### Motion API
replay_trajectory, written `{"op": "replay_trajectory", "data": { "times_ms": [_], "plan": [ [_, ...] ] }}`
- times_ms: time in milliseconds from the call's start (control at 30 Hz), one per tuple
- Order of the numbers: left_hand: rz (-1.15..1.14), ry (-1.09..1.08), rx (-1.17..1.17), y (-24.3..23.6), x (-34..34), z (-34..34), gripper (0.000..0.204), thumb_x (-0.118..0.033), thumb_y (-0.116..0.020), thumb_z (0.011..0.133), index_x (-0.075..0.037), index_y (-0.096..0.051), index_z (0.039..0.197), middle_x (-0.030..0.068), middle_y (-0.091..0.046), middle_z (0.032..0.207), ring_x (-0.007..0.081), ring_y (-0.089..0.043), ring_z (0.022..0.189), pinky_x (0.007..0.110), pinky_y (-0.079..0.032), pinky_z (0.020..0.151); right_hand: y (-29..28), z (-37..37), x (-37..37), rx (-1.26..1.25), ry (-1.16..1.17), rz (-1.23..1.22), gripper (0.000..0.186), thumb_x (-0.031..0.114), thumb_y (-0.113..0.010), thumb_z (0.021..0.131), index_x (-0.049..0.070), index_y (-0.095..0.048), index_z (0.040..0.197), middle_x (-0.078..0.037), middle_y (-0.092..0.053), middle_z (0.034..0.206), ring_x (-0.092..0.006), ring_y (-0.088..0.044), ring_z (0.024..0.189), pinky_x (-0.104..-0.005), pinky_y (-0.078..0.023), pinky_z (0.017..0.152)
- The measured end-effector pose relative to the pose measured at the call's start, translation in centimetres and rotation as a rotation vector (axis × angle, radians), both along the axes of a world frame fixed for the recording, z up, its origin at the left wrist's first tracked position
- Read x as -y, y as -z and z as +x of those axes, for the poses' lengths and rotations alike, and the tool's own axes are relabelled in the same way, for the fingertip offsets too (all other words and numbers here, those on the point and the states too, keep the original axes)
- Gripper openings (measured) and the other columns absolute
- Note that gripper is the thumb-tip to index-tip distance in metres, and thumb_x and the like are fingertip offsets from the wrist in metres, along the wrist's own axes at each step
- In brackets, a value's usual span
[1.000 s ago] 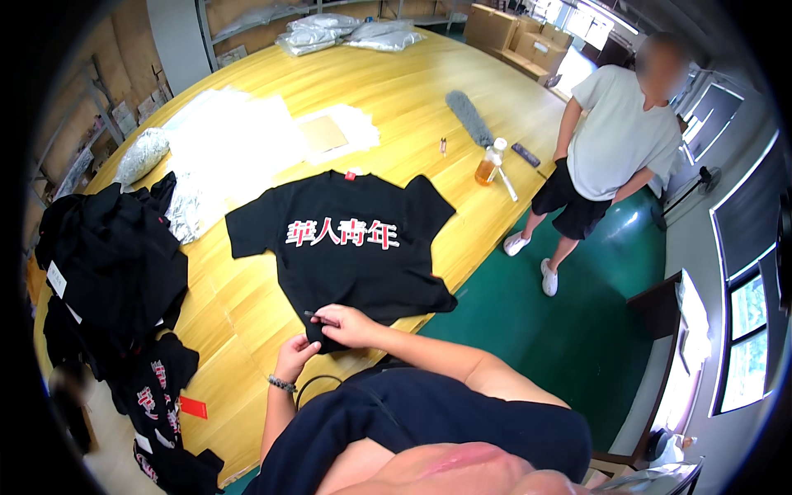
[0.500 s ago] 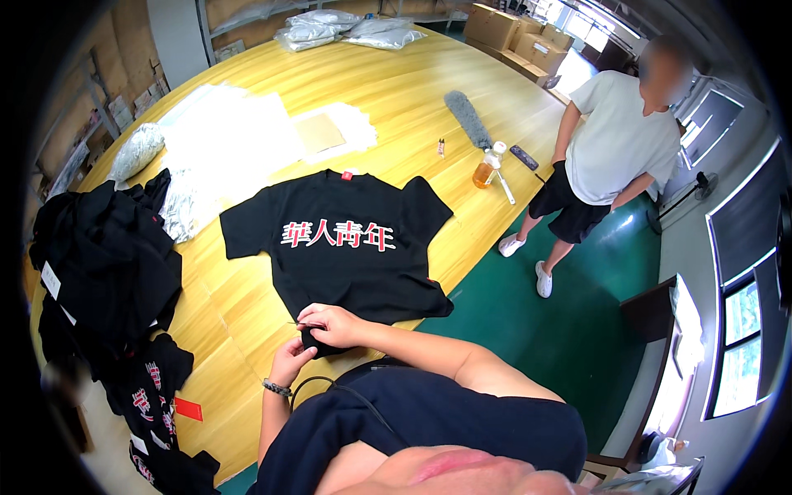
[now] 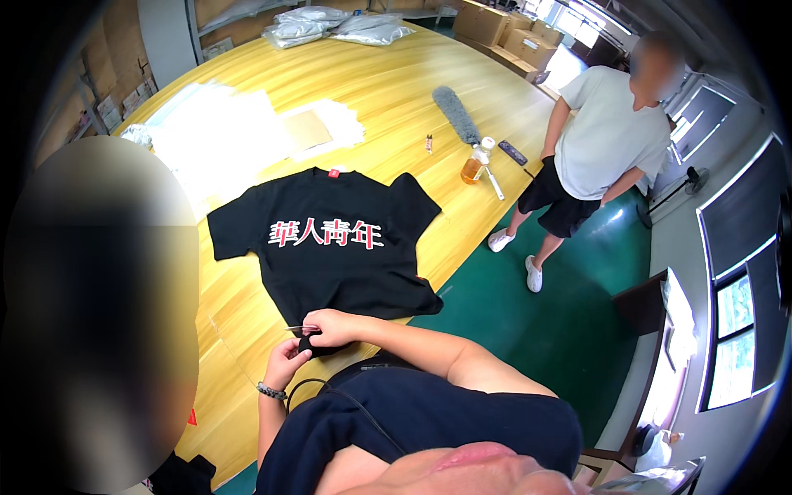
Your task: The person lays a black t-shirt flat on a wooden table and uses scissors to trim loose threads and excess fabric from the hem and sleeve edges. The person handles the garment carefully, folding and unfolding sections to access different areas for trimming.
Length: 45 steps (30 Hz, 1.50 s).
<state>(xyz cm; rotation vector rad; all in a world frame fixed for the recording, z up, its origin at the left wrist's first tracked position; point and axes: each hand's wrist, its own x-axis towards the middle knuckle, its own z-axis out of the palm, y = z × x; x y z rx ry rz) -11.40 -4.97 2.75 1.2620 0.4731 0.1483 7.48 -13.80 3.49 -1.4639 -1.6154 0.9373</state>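
A black T-shirt (image 3: 338, 276) with red-and-white printed characters lies spread on the yellow wooden table (image 3: 412, 82). At its bottom hem, near the table's front edge, my left hand (image 3: 287, 359) pinches a bunched piece of the dark fabric. My right hand (image 3: 328, 328) is just above and right of it, closed on a small thin metal cutting tool (image 3: 297, 328), which points left over the hem. The tool's exact shape is hard to make out.
Another person (image 3: 610, 132) stands right of the table. Further back lie a bottle (image 3: 472, 172), grey duster (image 3: 454, 111), white sheets (image 3: 214, 124) and bagged items (image 3: 301, 29). Cartons (image 3: 503, 37) stand beyond. A large blurred patch hides most of the left side.
The view has shifted slightly, so things sit further left. My hands stay at the hem, with the metal tool now lying across it. A blurred patch now covers the garment pile at left.
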Motion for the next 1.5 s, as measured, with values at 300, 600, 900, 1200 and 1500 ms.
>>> {"op": "replay_trajectory", "data": {
  "times_ms": [300, 600, 900, 1200, 1500],
  "plan": [
    [-0.011, -0.02, 0.024, 0.3, 0.3, 0.3, 0.019, -0.002, -0.064, 0.081, -0.001, -0.058, 0.099, -0.0019, -0.06, 0.091, 0.0052, -0.055, 0.081, 0.019, -0.045, 0.074, -1.2, 0.8, 0.4, -0.131, -0.014, -0.246, 0.025, 0.016, -0.058, 0.073, -0.002, -0.059, 0.089, -0.012, -0.056, 0.08, -0.0212, -0.056, 0.073, -0.0319, -0.046, 0.069],
    [0.054, -0.01, 0.036, 1.0, 0.9, 1.7, 0.014, -0.005, -0.064, 0.082, -0.003, -0.058, 0.093, -0.0044, -0.057, 0.084, 0.0026, -0.052, 0.075, 0.018, -0.043, 0.068, -1.6, 1.0, 1.0, 0.003, 0.044, 0.023, 0.018, 0.012, -0.057, 0.072, -0.001, -0.058, 0.084, -0.013, -0.053, 0.077, -0.0247, -0.053, 0.072, -0.0329, -0.044, 0.067],
    [0.064, 0.007, 0.004, 1.2, 1.5, 2.3, 0.011, -0.009, -0.063, 0.083, -0.004, -0.057, 0.091, -0.0056, -0.055, 0.078, 0.0016, -0.049, 0.067, 0.017, -0.041, 0.062, -1.3, 1.2, 2.5, 0.049, 0.146, 0.054, 0.017, 0.008, -0.056, 0.072, 0.001, -0.058, 0.087, -0.012, -0.052, 0.08, -0.0244, -0.053, 0.077, -0.0326, -0.044, 0.07],
    [0.033, -0.081, 0.033, 1.1, 1.5, 2.3, 0.014, -0.011, -0.059, 0.086, -0.002, -0.057, 0.096, -0.0026, -0.058, 0.087, 0.0048, -0.053, 0.077, 0.02, -0.044, 0.07, -1.4, 0.0, 4.1, -0.067, 0.56, 0.202, 0.022, 0.006, -0.058, 0.075, 0.001, -0.058, 0.096, -0.012, -0.051, 0.097, -0.023, -0.054, 0.088, -0.0302, -0.045, 0.078],
    [-0.084, -0.145, 0.161, 1.7, 1.3, 3.4, 0.018, -0.011, -0.053, 0.09, -0.003, -0.056, 0.106, -0.0021, -0.06, 0.089, 0.0011, -0.046, 0.064, 0.016, -0.035, 0.055, 0.3, -1.8, 4.7, -0.281, 0.431, 0.059, 0.025, 0.016, -0.063, 0.082, -0.003, -0.057, 0.096, -0.008, -0.058, 0.088, -0.0108, -0.055, 0.079, -0.0248, -0.045, 0.071]
  ]
}}
